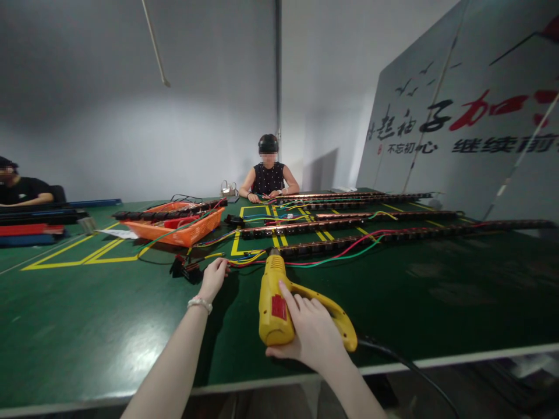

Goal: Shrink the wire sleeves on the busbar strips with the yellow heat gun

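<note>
My right hand (312, 326) is wrapped round a yellow heat gun (271, 308) with a red label. Its nozzle points away from me, close to the near end of a long dark strip (314, 248) and the coloured wires there. My left hand (215, 276) is closed in a pinch on the bundle of coloured wires (244, 262), just left of the nozzle. Black connectors (186, 269) lie beside my left fingers. Red and green wires (349, 253) run on to the right along the strip.
An orange basket (187, 235) holding strips and wires stands at the left. Several more long strips (305, 227) lie across the green table (414, 302). The heat gun's black cord (410, 366) hangs over the front edge. One person (268, 174) sits opposite, another (26, 189) at far left.
</note>
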The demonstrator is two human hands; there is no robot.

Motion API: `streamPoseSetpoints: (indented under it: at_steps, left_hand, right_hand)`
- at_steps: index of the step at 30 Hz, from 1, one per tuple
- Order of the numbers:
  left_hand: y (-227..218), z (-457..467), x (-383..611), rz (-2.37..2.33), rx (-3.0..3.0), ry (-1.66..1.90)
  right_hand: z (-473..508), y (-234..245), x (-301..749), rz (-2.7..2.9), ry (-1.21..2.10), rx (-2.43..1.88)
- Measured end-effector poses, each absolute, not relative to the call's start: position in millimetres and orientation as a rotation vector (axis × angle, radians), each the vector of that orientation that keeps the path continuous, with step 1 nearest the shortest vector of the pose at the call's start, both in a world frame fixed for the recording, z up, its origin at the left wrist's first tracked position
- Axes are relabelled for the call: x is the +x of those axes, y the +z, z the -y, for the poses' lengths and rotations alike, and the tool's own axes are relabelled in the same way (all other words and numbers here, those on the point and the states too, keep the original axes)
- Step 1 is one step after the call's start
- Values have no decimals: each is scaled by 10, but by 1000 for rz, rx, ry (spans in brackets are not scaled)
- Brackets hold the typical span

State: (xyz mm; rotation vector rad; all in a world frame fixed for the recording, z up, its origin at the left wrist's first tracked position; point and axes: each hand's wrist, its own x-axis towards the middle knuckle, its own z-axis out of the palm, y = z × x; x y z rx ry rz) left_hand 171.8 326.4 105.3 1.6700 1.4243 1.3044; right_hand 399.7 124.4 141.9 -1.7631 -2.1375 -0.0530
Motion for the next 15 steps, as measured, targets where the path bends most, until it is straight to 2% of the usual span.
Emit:
streamPoseSetpoints:
  at_steps: [15]
  left_hand:
    - [1022, -3364, 1704, -1275, 1387, 1489]
  right_hand:
    - [-1193, 1386, 3445, 2264, -237, -1668]
